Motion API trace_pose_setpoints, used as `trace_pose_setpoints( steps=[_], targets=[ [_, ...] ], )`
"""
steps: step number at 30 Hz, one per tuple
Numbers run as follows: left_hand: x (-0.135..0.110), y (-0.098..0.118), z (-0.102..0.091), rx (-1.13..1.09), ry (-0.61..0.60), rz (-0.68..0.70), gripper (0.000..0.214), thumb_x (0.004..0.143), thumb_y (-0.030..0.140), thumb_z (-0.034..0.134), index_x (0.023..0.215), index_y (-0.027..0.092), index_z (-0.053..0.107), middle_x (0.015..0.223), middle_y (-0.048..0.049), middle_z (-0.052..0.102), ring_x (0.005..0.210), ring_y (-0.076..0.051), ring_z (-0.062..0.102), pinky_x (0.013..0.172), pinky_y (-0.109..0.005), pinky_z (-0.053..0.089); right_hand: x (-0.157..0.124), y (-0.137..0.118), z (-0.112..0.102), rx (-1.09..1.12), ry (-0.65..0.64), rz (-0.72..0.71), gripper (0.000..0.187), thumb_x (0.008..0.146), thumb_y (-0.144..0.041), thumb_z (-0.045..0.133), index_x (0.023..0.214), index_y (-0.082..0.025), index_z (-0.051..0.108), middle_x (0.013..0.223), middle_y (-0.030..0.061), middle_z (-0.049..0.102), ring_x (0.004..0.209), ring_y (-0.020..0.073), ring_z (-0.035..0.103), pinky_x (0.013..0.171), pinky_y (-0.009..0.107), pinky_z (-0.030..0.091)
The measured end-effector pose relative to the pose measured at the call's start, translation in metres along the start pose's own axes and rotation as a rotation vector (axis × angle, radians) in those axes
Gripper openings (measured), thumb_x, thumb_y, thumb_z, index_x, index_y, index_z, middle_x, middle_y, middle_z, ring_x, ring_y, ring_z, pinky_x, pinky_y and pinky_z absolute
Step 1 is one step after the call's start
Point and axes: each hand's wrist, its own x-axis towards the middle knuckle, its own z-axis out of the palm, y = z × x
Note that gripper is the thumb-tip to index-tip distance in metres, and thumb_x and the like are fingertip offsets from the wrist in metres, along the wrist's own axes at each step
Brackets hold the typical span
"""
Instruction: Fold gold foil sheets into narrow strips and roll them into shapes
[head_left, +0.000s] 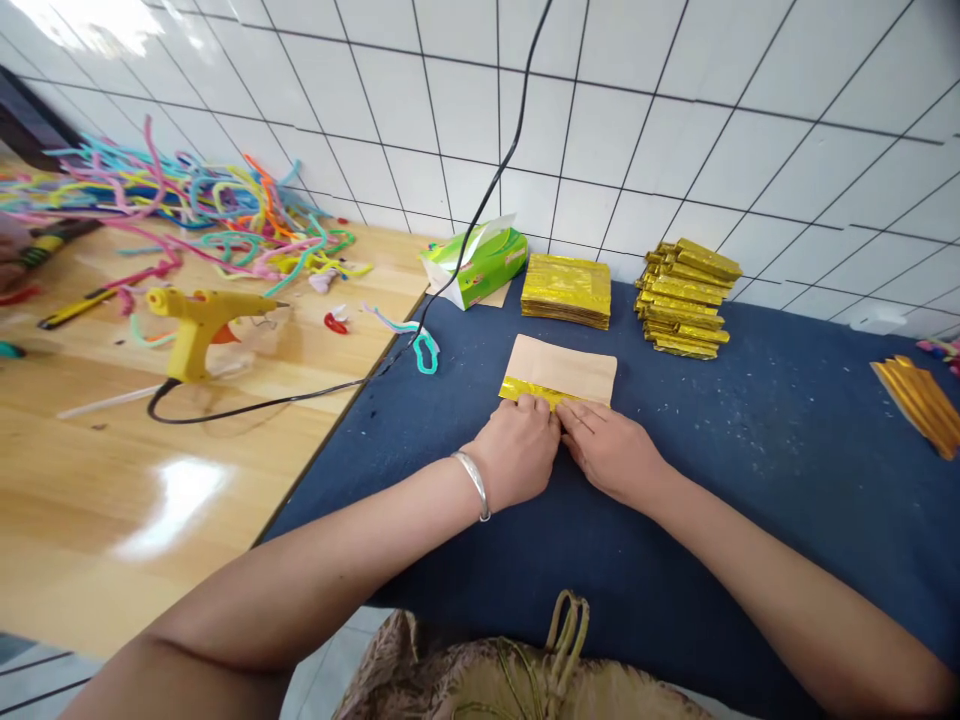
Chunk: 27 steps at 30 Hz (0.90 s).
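White tiled wall behind; pale wooden tabletop at left, dark blue cloth at right. On the wood, tangle of coloured fuzzy stems and, nearer, yellow glue gun. Black cord from the gun, crossing onto the cloth and rising before the wall: likely, on any snag, to drag the gun. Next, green tissue pack near the wall. Left hand at the near edge of a tan sheet, fingers curled onto the gold band along that edge. Sheet position: on the cloth, in front of a flat stack of gold sheets. Right hand just beside the left, fingers together, bent down over the same edge. Pinching or only pressing: cannot tell for either hand, thumbs unclear. Probable faults: skewed band, from uneven pressure between hands; shifted sheet, from a one-sided pull. Farther right, uneven pile of narrow gold strips: prone to slide upon a knock. At far right, bundle of darker strips.
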Motion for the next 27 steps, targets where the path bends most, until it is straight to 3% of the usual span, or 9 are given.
trace_pose_setpoints(
  steps=[7, 11, 14, 17, 20, 23, 27],
  targets=[
    [-0.001, -0.003, -0.004, -0.055, -0.055, -0.075, 0.036, 0.088, 0.019, 0.035, 0.104, 0.004, 0.064, 0.093, -0.0221, 0.065, 0.080, -0.027, 0.064, 0.060, -0.034, 0.044, -0.002, -0.008, -0.024, -0.085, -0.198, 0.102, 0.043, 0.090, -0.033, 0.046, 0.120, -0.005, 0.060, 0.125, 0.0215, 0.059, 0.114, 0.0298, 0.058, 0.089, 0.040, 0.049],
    [0.002, -0.006, -0.001, -0.072, -0.019, -0.091, 0.037, 0.092, 0.026, 0.034, 0.094, 0.007, 0.065, 0.085, -0.0181, 0.066, 0.075, -0.028, 0.065, 0.059, -0.035, 0.044, 0.000, -0.001, -0.036, -0.126, -0.259, 0.216, 0.034, 0.090, -0.034, 0.044, 0.090, -0.012, 0.070, 0.091, 0.0161, 0.071, 0.079, 0.0259, 0.067, 0.067, 0.036, 0.047],
    [0.008, -0.015, 0.003, -0.079, 0.020, -0.135, 0.038, 0.093, 0.035, 0.035, 0.090, 0.011, 0.064, 0.082, -0.0151, 0.066, 0.074, -0.028, 0.065, 0.061, -0.037, 0.045, 0.001, 0.022, -0.030, -0.115, -0.199, 0.343, 0.037, 0.091, -0.038, 0.040, 0.078, -0.017, 0.068, 0.080, 0.0098, 0.070, 0.070, 0.0215, 0.064, 0.058, 0.031, 0.041],
    [0.018, -0.032, 0.012, -0.055, 0.101, -0.169, 0.036, 0.092, 0.040, 0.039, 0.092, 0.013, 0.063, 0.088, -0.0137, 0.066, 0.079, -0.025, 0.065, 0.071, -0.037, 0.045, 0.001, 0.052, -0.014, -0.071, -0.025, 0.480, 0.028, 0.091, -0.030, 0.040, 0.089, -0.020, 0.066, 0.089, 0.0073, 0.069, 0.080, 0.0199, 0.062, 0.063, 0.029, 0.041],
    [0.027, -0.052, 0.022, -0.066, 0.163, -0.145, 0.032, 0.090, 0.041, 0.045, 0.094, 0.013, 0.060, 0.094, -0.0122, 0.065, 0.090, -0.024, 0.064, 0.089, -0.039, 0.042, 0.001, 0.072, 0.003, -0.040, 0.060, 0.451, 0.034, 0.086, -0.018, 0.043, 0.116, -0.018, 0.058, 0.109, 0.0104, 0.065, 0.098, 0.0231, 0.057, 0.080, 0.034, 0.044],
    [0.034, -0.070, 0.033, -0.149, 0.182, -0.077, 0.032, 0.090, 0.041, 0.046, 0.105, 0.014, 0.056, 0.109, -0.0115, 0.064, 0.106, -0.022, 0.059, 0.106, -0.044, 0.029, 0.001, 0.072, 0.012, -0.011, 0.047, 0.320, 0.046, 0.087, -0.014, 0.040, 0.132, -0.016, 0.047, 0.120, 0.0121, 0.060, 0.106, 0.0252, 0.053, 0.090, 0.040, 0.042],
    [0.041, -0.087, 0.046, -0.257, 0.141, 0.014, 0.034, 0.092, 0.039, 0.044, 0.119, 0.019, 0.050, 0.131, -0.0097, 0.054, 0.134, -0.023, 0.037, 0.112, -0.049, 0.018, 0.003, 0.060, 0.009, -0.014, 0.113, 0.246, 0.053, 0.089, -0.016, 0.039, 0.142, -0.018, 0.034, 0.138, 0.0126, 0.046, 0.117, 0.0265, 0.047, 0.095, 0.042, 0.042]
  ],
)
